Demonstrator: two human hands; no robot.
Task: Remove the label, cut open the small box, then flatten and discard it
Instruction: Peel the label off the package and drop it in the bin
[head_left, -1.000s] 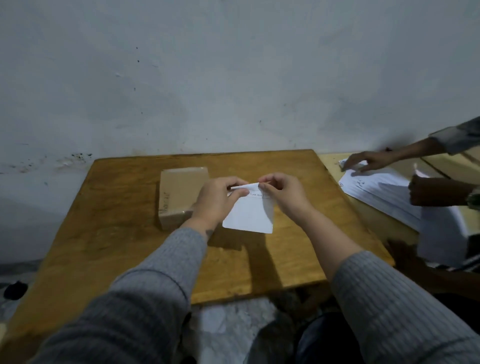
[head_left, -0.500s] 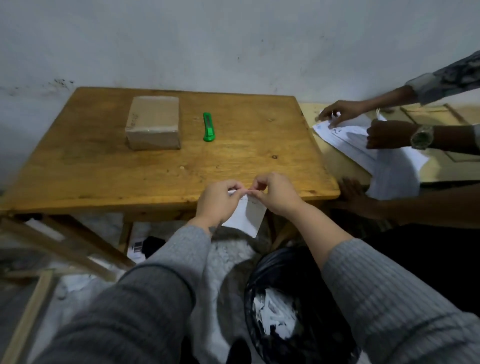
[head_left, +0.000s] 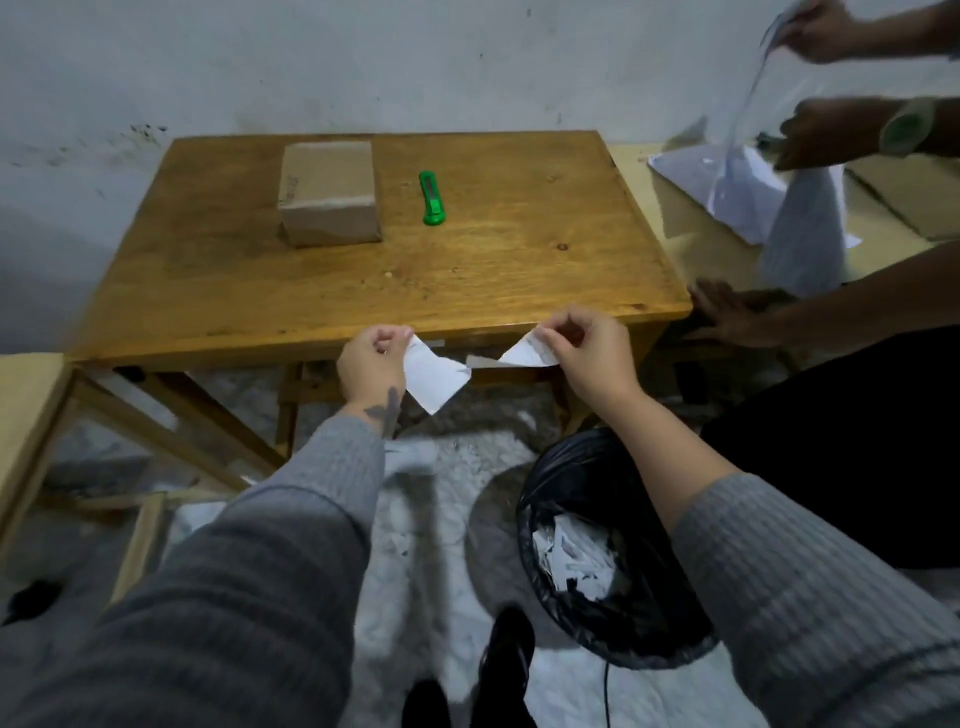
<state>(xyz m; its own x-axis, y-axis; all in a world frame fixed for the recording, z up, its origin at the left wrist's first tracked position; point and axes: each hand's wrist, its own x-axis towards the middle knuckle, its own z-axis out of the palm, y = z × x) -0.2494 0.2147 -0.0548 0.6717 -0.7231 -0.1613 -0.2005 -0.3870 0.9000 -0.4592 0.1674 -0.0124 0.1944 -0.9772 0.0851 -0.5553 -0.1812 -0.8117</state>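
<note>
We pinch a torn label half (head_left: 436, 375) in each hand (left (head_left: 371, 358), right (head_left: 589, 353)); the bin (head_left: 613, 561) sits below, nearer our right hand.

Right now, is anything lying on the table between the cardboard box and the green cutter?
No. In the head view only bare wood of the table separates the box from the green cutter; they lie side by side, apart.

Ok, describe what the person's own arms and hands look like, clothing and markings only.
Both arms wear grey ribbed knit sleeves. The left sleeve reaches the wrist; the right sleeve is pushed up the forearm. A dark tattoo marks the left wrist below the left hand. The right hand shows no rings or watch.
</note>
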